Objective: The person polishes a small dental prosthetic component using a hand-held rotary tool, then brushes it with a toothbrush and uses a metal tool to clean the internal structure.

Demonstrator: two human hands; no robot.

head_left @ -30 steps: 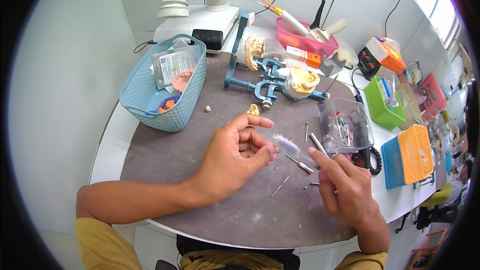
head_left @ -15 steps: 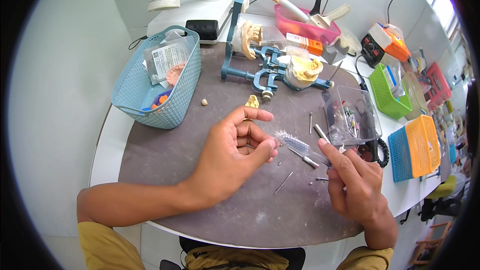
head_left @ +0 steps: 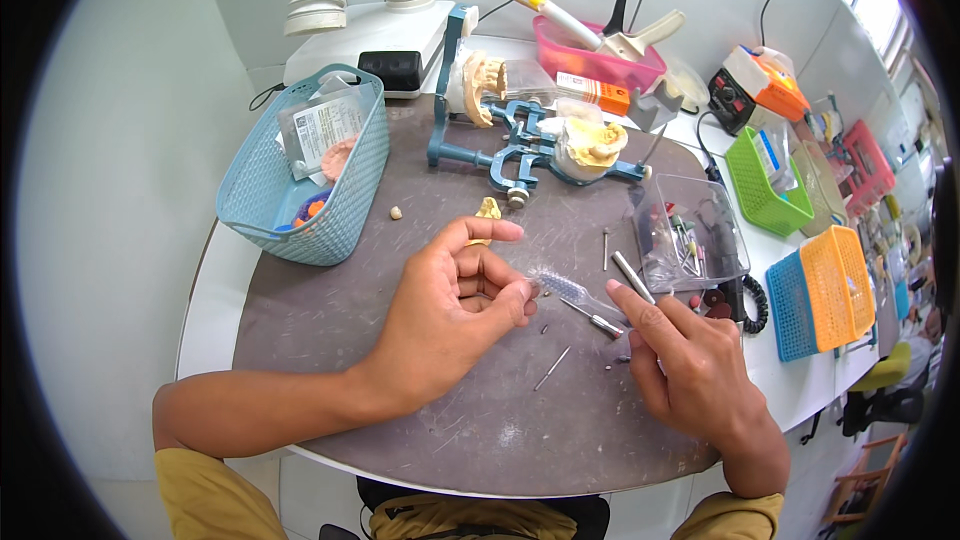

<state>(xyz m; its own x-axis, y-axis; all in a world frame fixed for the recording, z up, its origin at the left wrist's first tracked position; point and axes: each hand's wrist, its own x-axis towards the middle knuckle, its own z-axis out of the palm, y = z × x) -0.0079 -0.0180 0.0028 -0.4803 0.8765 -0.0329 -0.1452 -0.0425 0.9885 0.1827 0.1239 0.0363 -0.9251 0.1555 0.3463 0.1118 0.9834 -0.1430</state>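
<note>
My left hand (head_left: pixel 435 330) is closed in a pinch, fingertips at the bristles of a clear brush (head_left: pixel 565 290); what small thing they pinch I cannot make out. My right hand (head_left: pixel 700 370) grips the brush's handle, index finger along it. Beneath and around the brush lie a slim metal instrument (head_left: pixel 604 326), a thicker metal rod (head_left: pixel 630 275) and small bits. A yellow plaster piece (head_left: pixel 487 209) lies behind my left fingers, a small cream piece (head_left: pixel 396 213) farther left.
A blue basket (head_left: pixel 250 190) stands back left, an articulator (head_left: pixel 464 155) with dental casts (head_left: pixel 590 155) at centre back. A clear box (head_left: pixel 700 270) of burs, green basket (head_left: pixel 775 205) and stacked orange-and-blue baskets (head_left: pixel 795 300) stand right. A white hose unit (head_left: pixel 420 30) is behind.
The brush at my left fingertips has shifted back and forth: my right hand moved away to the right, then back leftward. My left hand keeps its pinch; the view has shifted slightly.
</note>
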